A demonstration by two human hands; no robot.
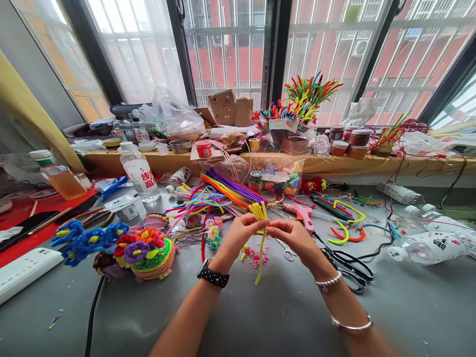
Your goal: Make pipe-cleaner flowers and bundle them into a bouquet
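Yellow pipe cleaners (pixel 257 210) are held upright in a small bundle above the table, with one long strand hanging down below the fingers. My left hand (pixel 242 234) is closed, pinching the bundle between thumb and fingers. From the other side my right hand (pixel 294 240) pinches at the same spot, its fingertips touching the yellow strand; the exact grip is partly hidden. Behind and below the hands lie small pink flower pieces (pixel 256 260) and a pair of small scissors (pixel 287 252). A pink glue gun (pixel 302 214) rests just beyond my right hand.
Purple and orange pipe cleaners (pixel 232 187) lie behind my hands. Fuzzy flower pots (pixel 154 260) and blue flowers (pixel 91 239) stand at left. Black-handled scissors (pixel 351 270), cords and a lying water bottle (pixel 427 248) are at right. An upright bottle (pixel 138 173) stands back left.
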